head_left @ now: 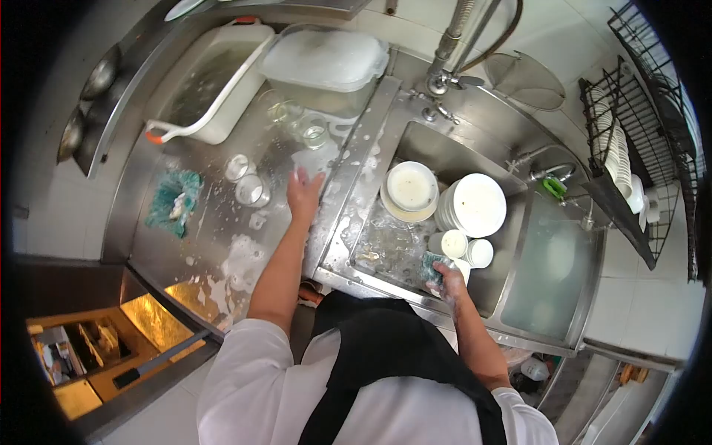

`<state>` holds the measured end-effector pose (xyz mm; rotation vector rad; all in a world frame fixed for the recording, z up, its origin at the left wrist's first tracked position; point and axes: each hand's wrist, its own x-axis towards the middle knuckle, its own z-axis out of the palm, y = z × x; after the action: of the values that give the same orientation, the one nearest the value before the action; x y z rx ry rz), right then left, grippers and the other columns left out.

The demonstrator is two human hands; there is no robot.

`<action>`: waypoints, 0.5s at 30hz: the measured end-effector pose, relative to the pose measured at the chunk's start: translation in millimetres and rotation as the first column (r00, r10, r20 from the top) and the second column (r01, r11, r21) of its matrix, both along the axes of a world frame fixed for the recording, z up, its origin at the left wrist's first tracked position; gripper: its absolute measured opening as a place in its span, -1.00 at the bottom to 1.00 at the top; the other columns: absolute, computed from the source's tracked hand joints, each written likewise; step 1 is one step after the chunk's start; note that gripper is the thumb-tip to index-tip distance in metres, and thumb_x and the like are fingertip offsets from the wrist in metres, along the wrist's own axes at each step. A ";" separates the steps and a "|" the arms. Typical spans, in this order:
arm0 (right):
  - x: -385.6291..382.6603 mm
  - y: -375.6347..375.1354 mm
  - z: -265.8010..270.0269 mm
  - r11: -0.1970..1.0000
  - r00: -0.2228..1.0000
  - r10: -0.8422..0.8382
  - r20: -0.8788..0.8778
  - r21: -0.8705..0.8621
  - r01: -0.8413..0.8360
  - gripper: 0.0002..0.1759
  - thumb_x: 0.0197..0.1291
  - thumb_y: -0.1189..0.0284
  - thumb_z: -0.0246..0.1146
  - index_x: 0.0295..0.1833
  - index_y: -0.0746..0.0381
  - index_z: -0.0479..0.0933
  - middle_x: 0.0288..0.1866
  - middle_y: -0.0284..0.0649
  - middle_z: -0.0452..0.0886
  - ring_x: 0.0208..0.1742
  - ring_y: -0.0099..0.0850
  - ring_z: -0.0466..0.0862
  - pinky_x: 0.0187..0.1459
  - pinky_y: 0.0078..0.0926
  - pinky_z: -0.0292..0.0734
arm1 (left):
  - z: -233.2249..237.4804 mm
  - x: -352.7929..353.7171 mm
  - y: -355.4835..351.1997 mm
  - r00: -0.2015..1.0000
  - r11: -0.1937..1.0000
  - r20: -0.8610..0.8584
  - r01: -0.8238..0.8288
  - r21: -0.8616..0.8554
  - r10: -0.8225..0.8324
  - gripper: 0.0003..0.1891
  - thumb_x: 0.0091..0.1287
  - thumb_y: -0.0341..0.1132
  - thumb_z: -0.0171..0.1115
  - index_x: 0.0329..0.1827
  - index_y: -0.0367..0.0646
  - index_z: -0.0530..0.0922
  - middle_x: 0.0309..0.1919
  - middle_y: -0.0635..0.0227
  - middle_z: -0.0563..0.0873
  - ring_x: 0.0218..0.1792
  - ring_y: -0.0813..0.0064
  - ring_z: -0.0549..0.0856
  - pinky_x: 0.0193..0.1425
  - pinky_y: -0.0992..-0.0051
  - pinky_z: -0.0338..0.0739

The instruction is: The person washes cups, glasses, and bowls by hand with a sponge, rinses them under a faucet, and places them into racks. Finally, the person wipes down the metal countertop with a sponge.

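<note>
My left hand (302, 194) is over the wet steel counter (215, 189), fingers apart and holding nothing, just below a soapy patch. Beyond it stand clear glasses (314, 135), and to its left are two more glasses (252, 190). My right hand (446, 279) grips a green scouring pad (432, 268) at the near side of the sink, beside a white dish partly hidden by the hand. Just beyond that hand are white cups (480, 253). Stacked white plates (478, 205) and a white bowl (411, 186) on a plate sit farther back in the sink.
A white tub (236, 100) and a lidded plastic container (322, 63) stand at the back left. A green mesh cloth (175, 202) lies at left. Taps (439, 83) rise behind the sink; a water-filled basin (549, 267) and a dish rack (623, 148) are at right.
</note>
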<state>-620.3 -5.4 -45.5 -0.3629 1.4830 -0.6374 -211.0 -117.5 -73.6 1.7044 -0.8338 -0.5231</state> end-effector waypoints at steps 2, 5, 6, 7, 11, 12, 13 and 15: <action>-3.7 6.6 1.6 1.000 0.999 -0.018 0.030 -0.017 0.018 -0.67 0.25 0.42 0.29 0.12 0.16 0.49 -0.05 -0.31 0.66 -0.12 -0.37 0.71 -0.23 -0.24 0.71 | -5.2 5.8 -48.4 0.993 0.996 0.117 0.038 -0.084 -0.028 -0.03 0.01 -0.09 0.60 0.39 -0.44 0.27 0.27 -0.15 0.49 0.31 0.08 0.50 0.40 0.28 0.34; -3.7 14.5 9.1 0.999 1.000 -0.022 0.013 -0.037 0.023 -0.66 0.23 0.43 0.30 0.13 0.17 0.49 -0.05 -0.31 0.66 -0.12 -0.38 0.71 -0.25 -0.24 0.71 | -4.9 4.8 -97.7 0.991 0.999 0.134 -0.008 -0.033 0.013 0.12 -0.04 -0.04 0.63 0.48 -0.45 0.15 0.35 -0.19 0.42 0.38 -0.01 0.43 0.46 0.26 0.28; -1.1 15.6 14.9 0.999 0.999 -0.031 0.018 -0.034 0.032 -0.65 0.23 0.45 0.30 0.13 0.18 0.49 -0.05 -0.29 0.66 -0.12 -0.36 0.71 -0.23 -0.24 0.72 | 0.2 4.2 -105.0 0.973 0.992 0.204 -0.115 0.044 0.104 0.14 -0.05 -0.02 0.63 0.48 -0.46 0.13 0.35 -0.18 0.43 0.37 -0.03 0.43 0.46 0.25 0.28; -2.3 17.5 12.9 0.999 0.999 -0.038 0.016 -0.035 0.038 -0.65 0.23 0.45 0.30 0.13 0.18 0.49 -0.05 -0.29 0.66 -0.12 -0.36 0.71 -0.23 -0.24 0.72 | 4.4 2.6 -109.5 0.974 0.993 0.203 -0.109 0.044 0.098 0.14 -0.05 -0.02 0.63 0.48 -0.46 0.13 0.35 -0.18 0.43 0.37 -0.03 0.43 0.46 0.25 0.28; 2.1 24.5 13.2 0.998 0.998 -0.020 0.063 -0.059 0.024 -0.62 0.25 0.43 0.30 0.16 0.21 0.47 -0.04 -0.27 0.64 -0.13 -0.33 0.70 -0.23 -0.28 0.75 | 26.8 0.4 -111.7 0.993 0.992 0.069 -0.103 0.071 0.098 0.02 -0.05 -0.06 0.62 0.38 -0.41 0.24 0.26 -0.14 0.50 0.30 -0.06 0.48 0.42 0.22 0.30; 5.1 25.7 17.2 0.999 0.999 -0.032 0.044 -0.028 0.033 -0.62 0.27 0.41 0.30 0.17 0.21 0.46 -0.03 -0.27 0.64 -0.14 -0.33 0.70 -0.23 -0.30 0.76 | 34.0 1.6 -108.8 0.999 0.997 -0.006 -0.051 0.060 0.051 -0.03 -0.05 -0.08 0.61 0.35 -0.38 0.26 0.22 -0.10 0.52 0.27 -0.04 0.50 0.41 0.23 0.32; 9.8 25.1 19.6 0.999 0.998 -0.038 0.047 -0.025 0.039 -0.62 0.27 0.41 0.30 0.17 0.21 0.46 -0.03 -0.27 0.64 -0.14 -0.33 0.70 -0.23 -0.30 0.76 | 41.5 2.3 -103.9 0.999 0.997 -0.003 -0.046 0.062 0.046 -0.03 -0.05 -0.08 0.61 0.35 -0.38 0.26 0.22 -0.10 0.52 0.27 -0.04 0.50 0.41 0.23 0.32; 14.9 21.2 23.7 0.993 0.993 -0.091 0.075 -0.070 0.096 -0.60 0.31 0.34 0.30 0.21 0.20 0.44 0.05 -0.26 0.59 -0.09 -0.37 0.67 -0.25 -0.34 0.77 | 49.6 -6.4 -90.7 0.998 1.000 -0.053 0.015 0.026 -0.014 -0.19 0.04 -0.23 0.54 0.32 -0.31 0.30 0.13 0.06 0.57 0.14 0.16 0.59 0.27 0.30 0.46</action>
<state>-605.5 15.8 -21.8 -0.3255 1.4171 -0.7736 -217.5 -208.2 -24.0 1.7029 -0.8048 -0.5891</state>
